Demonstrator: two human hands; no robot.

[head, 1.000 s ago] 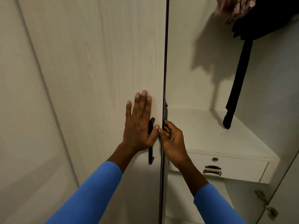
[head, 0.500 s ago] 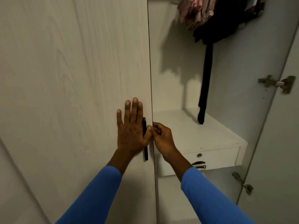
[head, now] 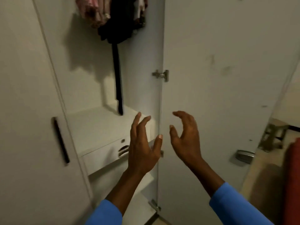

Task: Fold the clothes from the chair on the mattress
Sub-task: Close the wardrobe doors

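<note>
1. A person in blue sleeves point(head: 235, 205) stands facing an open white wardrobe point(head: 90, 70) with both hands raised in front of it.
2. The left hand point(head: 142, 148) is held in the air with its fingers spread and nearly straight. It holds nothing and sits in front of the drawer point(head: 103, 158).
3. The right hand point(head: 186, 140) is also bare of any load, its fingers loosely arched and apart. It hovers before the inner face of the right door point(head: 219, 78), which stands swung wide.
4. The only clothes point(head: 103, 18) that can be made out hang bunched at the top of the wardrobe, well above both hands.
5. A crumpled pink garment point(head: 94, 12) with a pale pattern hangs on the left of the bunch. A dark black garment point(head: 116, 30) is pressed against it on the right.
6. A long black strap point(head: 118, 78) drops straight from the black garment. Its tip ends just above the white shelf point(head: 97, 124).
7. The drawer sits under that shelf, with a small lock and a metal pull point(head: 123, 151) on its front.
8. The left door point(head: 32, 111) carries a slim black handle point(head: 60, 140), blurred in the shot.
9. Metal hinges point(head: 160, 75) join the right door to the wardrobe.
10. A red fabric point(head: 292, 184) shows at the far right edge; what it is cannot be told.
</note>
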